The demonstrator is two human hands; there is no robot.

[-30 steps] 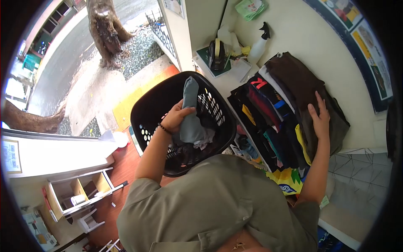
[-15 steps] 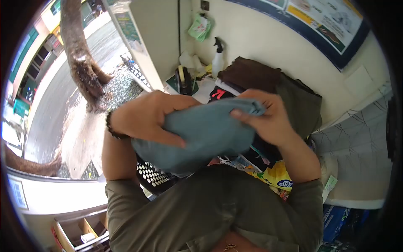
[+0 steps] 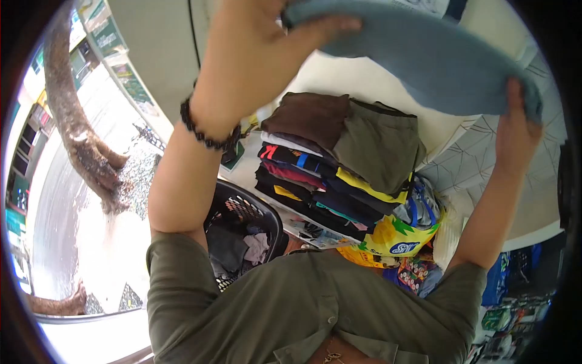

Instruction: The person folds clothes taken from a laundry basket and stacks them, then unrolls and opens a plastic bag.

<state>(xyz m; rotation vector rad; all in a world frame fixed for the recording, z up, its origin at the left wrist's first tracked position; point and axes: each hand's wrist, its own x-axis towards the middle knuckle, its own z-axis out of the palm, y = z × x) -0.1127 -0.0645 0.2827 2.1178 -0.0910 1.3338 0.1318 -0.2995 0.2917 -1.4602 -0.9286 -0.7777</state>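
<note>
Above folded clothes [image 3: 339, 159], both hands [image 3: 251, 60] grasping blue-grey cloth [image 3: 424, 57], black basket [image 3: 274, 219] below.

a pale wall [image 3: 341, 73] stands behind the back edge of the surface [image 3: 244, 170]; beyond its back left corner, a dark cord [image 3: 193, 33] runs down a greyish wall section [image 3: 154, 45]. farther left, posters [image 3: 108, 39] line an upright panel, and strong daylight bleaches the pavement [image 3: 100, 249] near a tree trunk [image 3: 76, 130]. past the surface's right edge spreads a light grey area [image 3: 476, 148] with thin dark lines.
</note>
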